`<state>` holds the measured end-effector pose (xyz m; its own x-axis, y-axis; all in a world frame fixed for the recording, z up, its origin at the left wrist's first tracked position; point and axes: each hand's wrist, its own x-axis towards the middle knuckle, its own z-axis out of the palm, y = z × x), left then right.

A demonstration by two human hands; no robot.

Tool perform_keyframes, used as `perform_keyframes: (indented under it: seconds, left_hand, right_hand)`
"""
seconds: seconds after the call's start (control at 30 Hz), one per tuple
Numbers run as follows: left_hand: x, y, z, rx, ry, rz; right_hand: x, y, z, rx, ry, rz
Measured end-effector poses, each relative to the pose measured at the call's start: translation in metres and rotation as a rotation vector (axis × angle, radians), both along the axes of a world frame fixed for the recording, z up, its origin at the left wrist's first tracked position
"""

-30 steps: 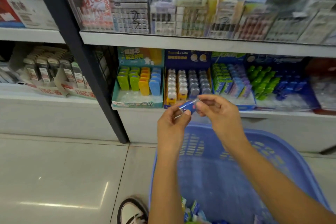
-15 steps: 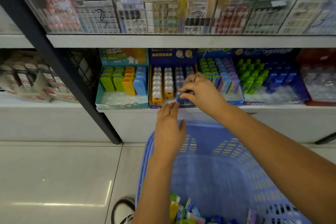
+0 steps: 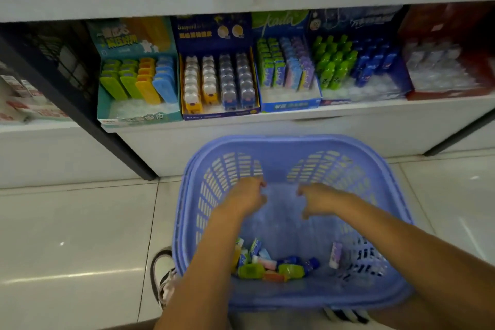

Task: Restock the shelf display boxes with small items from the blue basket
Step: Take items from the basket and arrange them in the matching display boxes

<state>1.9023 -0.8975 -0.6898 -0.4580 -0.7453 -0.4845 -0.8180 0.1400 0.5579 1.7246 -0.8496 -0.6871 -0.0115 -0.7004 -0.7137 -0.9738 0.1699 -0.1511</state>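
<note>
A: Head view: where are the hands?
B: Left hand and right hand hover inside the blue basket, fingers loosely curled, holding nothing.
A: And the small items?
B: On the basket floor at 6 o'clock; display boxes on the shelf at 12.

Glossy pale tiled floor beneath white shelving with black upright.

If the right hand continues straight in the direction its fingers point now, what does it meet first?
The right hand hangs over the blue basket with fingers curled downward. It would probably meet the bare basket floor first, not the small items heaped nearer the person, though depth is unclear.
</note>
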Motion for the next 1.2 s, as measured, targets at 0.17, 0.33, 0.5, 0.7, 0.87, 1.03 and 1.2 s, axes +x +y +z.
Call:
perform_keyframes:
  seconds: [0.17, 0.33, 0.5, 0.7, 0.87, 1.03, 1.2]
  left_hand:
    - [-0.006, 0.038, -0.069, 0.294, -0.472, -0.394]
    - [-0.002, 0.042, -0.092, 0.299, -0.523, -0.491]
    - [0.002, 0.05, -0.111, 0.205, -0.438, -0.408]
    - [-0.004, 0.049, -0.121, 0.165, -0.396, -0.325]
    - [-0.022, 0.054, -0.123, 0.165, -0.39, -0.346]
    - [-0.025, 0.057, -0.131, 0.118, -0.366, -0.3]
    - [-0.029, 0.056, -0.134, 0.111, -0.331, -0.312]
  right_hand:
    - [-0.031, 0.05, -0.063, 0.421, 0.16, 0.082]
    - [-0.027, 0.061, -0.086, 0.534, -0.093, -0.045]
    - [-0.019, 0.073, -0.103, 0.432, -0.121, 0.121]
    - [-0.008, 0.075, -0.109, 0.361, -0.107, 0.336]
    - [-0.004, 0.072, -0.108, 0.449, -0.151, 0.197]
    - [0.003, 0.08, -0.121, 0.33, -0.076, 0.27]
    - [0.009, 0.079, -0.126, 0.289, -0.12, 0.307]
